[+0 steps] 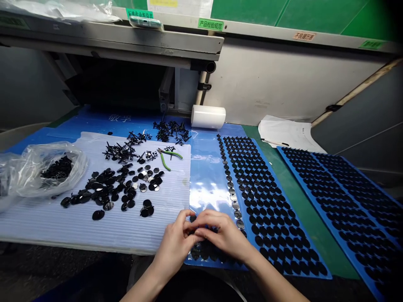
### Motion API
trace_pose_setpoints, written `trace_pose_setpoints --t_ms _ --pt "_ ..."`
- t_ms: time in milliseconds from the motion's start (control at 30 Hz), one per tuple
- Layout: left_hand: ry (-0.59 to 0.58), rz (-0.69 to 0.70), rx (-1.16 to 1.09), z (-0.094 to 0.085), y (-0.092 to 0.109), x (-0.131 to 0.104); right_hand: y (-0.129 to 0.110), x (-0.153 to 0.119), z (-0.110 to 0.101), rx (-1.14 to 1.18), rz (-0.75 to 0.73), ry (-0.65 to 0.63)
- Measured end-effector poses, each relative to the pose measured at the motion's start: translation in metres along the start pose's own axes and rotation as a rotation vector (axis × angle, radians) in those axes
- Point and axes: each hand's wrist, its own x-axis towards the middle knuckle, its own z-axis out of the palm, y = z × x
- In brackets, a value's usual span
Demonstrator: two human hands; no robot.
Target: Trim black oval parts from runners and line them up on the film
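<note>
My left hand [179,237] and my right hand [222,233] meet over the near end of a blue film-covered sheet [204,180]. Their fingertips are pressed together around a small dark piece, mostly hidden by the fingers. Black discs [204,251] lie in rows on the sheet just below the hands, and a column of discs runs up its right edge. Left of the hands, loose black discs [107,180] are scattered on a pale ribbed board [132,226]. Green-handled cutters [165,161] lie open near the board's back right.
A clear plastic bag [28,172] with black parts sits at left. Black sprue pieces [171,132] lie behind the board, beside a white film roll [208,116]. Sheets filled with discs [270,201] stand right, with papers [288,132] behind. A metal shelf [126,42] overhangs the back.
</note>
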Motion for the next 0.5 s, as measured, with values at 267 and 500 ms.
trace_pose_setpoints --t_ms 267,500 --pt "-0.105 -0.005 -0.012 0.007 0.003 -0.006 0.007 -0.002 0.003 -0.344 -0.306 -0.118" --pt "0.486 0.136 0.654 -0.041 -0.019 -0.004 0.032 -0.011 -0.010 -0.485 -0.016 0.270"
